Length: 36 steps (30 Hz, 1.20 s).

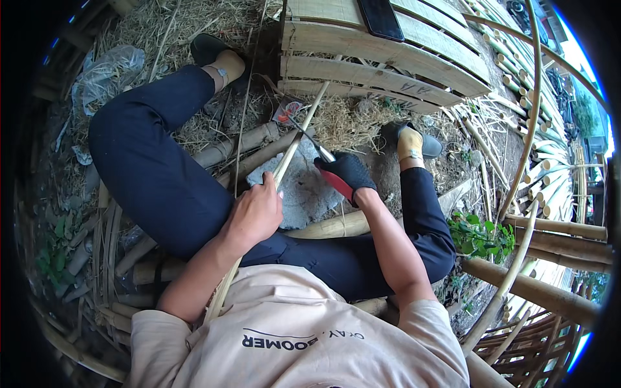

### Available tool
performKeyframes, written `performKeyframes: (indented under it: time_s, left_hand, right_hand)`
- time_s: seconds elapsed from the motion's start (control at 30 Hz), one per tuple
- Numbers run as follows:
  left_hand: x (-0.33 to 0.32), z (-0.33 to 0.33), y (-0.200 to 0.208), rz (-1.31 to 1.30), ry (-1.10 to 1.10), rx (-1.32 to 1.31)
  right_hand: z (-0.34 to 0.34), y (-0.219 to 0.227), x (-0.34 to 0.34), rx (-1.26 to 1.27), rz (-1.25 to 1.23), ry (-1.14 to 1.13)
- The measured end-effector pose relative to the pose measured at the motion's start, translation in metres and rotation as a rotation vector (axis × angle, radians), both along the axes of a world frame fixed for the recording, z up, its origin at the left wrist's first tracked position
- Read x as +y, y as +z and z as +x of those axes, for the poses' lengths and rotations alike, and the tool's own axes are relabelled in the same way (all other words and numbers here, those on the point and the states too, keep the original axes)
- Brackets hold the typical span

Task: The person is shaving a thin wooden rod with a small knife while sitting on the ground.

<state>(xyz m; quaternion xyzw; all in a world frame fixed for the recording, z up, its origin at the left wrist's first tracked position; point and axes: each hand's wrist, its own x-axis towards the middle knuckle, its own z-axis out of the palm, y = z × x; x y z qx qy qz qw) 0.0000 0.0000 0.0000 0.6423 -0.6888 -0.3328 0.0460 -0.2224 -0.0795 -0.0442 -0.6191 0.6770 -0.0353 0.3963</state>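
Observation:
My bare left hand (255, 213) is closed around a long, pale bamboo strip (284, 163). The strip runs from near the wooden crate, through my fist and back under my left forearm. On my right hand (346, 178) is a black and red glove, its fingers wrapped round the handle of a knife (312, 139) with a thin dark blade. The blade crosses the strip a little beyond my left fist and appears to touch it. Beneath both hands lies a rough grey stone slab (314, 194), between my legs.
A slatted wooden crate (381, 64) stands ahead with a dark phone (380, 19) on top. Bamboo poles (550, 187) are stacked at right, behind bent bamboo rods. Straw covers the ground. A clear plastic bag (107, 74) lies at far left, a leafy plant (479, 236) by my right knee.

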Motion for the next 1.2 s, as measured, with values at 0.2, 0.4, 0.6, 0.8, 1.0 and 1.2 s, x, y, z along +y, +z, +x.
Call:
performKeyframes:
  time_s: [0.2,0.4,0.6,0.8,1.0,1.2]
  left_hand:
    - [0.003,-0.004,0.001,-0.058,-0.015,0.003]
    - [0.003,0.002,-0.006,-0.065,-0.044,-0.03]
    - [0.002,0.004,-0.004,-0.059,-0.076,-0.073]
    - [0.002,0.002,-0.005,-0.057,-0.008,0.037]
    - [0.001,0.001,0.001,-0.05,-0.028,0.03]
    - [0.001,-0.001,0.0,-0.034,-0.035,0.023]
  right_hand:
    - [0.011,0.002,0.017,0.004,0.007,0.236]
    - [0.01,-0.019,0.014,0.09,-0.127,0.25]
    - [-0.002,-0.03,-0.017,0.226,-0.201,0.148]
    - [-0.02,-0.029,-0.014,0.19,-0.127,0.137]
    - [0.007,0.009,0.016,0.036,0.004,0.26]
    - [0.005,0.0,0.014,0.033,-0.076,0.32]
